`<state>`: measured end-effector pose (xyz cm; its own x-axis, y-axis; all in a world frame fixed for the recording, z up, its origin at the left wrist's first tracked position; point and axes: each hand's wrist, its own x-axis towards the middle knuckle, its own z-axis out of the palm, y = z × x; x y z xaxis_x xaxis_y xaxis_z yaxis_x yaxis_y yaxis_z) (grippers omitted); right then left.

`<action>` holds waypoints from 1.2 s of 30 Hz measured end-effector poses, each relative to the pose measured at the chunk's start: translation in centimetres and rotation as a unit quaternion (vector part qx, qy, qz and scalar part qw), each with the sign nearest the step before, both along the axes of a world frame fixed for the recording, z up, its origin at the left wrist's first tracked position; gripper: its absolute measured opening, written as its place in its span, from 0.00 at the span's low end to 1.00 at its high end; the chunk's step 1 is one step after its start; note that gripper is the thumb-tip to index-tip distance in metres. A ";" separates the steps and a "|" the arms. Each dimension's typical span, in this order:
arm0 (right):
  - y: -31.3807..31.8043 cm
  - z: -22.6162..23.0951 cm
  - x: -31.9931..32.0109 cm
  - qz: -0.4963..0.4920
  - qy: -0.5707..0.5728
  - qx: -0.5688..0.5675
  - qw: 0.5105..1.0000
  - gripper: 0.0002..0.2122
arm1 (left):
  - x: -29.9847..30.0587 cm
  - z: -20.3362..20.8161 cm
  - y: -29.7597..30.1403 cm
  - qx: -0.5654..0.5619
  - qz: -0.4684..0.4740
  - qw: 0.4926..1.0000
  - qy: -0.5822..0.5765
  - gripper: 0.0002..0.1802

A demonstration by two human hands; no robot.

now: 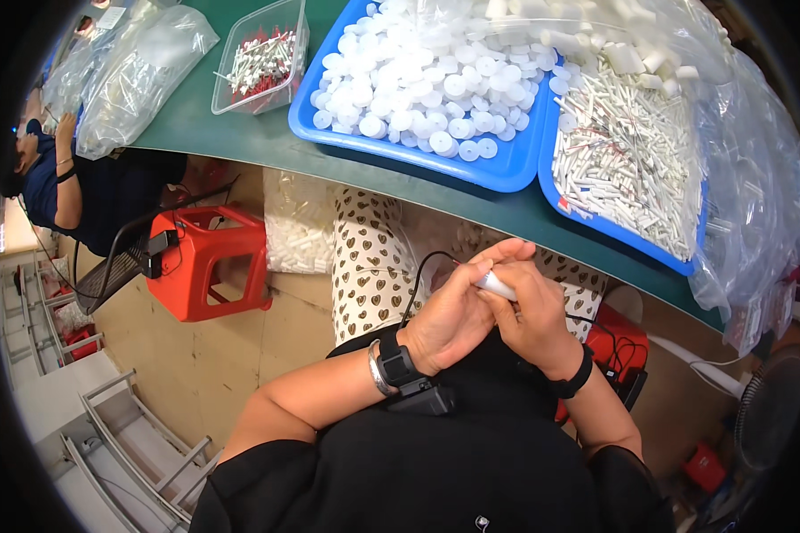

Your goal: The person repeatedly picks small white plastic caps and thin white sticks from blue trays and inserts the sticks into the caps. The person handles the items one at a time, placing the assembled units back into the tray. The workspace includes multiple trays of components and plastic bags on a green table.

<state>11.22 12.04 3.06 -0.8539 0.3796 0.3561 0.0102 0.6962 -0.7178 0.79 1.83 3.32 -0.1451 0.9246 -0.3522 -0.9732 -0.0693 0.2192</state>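
Both hands meet over my lap, just off the table's near edge. Between them is a smooth white rounded piece (496,286); its exact kind is hard to make out. My right hand (540,322) grips it with thumb and curled fingers. Against its other side, my left hand (449,318) is closed, with the thumb pressed in and the fingertips passing behind the piece. Part of the piece is hidden by the fingers. A thin black cable (413,289) loops up beside my left hand.
On the green table (364,167) stand a blue tray (507,182) of white translucent discs, another blue tray (627,247) of slim white pieces and a clear box (240,105) of red and white pieces. Plastic bags (756,204) drape at right. A red stool (200,298) and seated person (80,191) are left.
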 end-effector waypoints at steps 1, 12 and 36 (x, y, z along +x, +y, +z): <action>0.3 -0.5 -0.1 -0.002 0.019 0.018 1.000 0.11 | -0.1 0.2 -0.1 -0.014 -0.009 1.000 -0.007 0.27; -0.4 -0.4 -0.3 -0.014 -0.028 -0.015 0.999 0.17 | -0.8 -1.0 -0.4 -0.033 -0.010 0.999 0.008 0.28; 6.8 7.2 1.6 -0.062 -0.033 0.148 0.986 0.03 | -5.9 3.3 0.3 -0.079 -0.118 0.855 0.500 0.13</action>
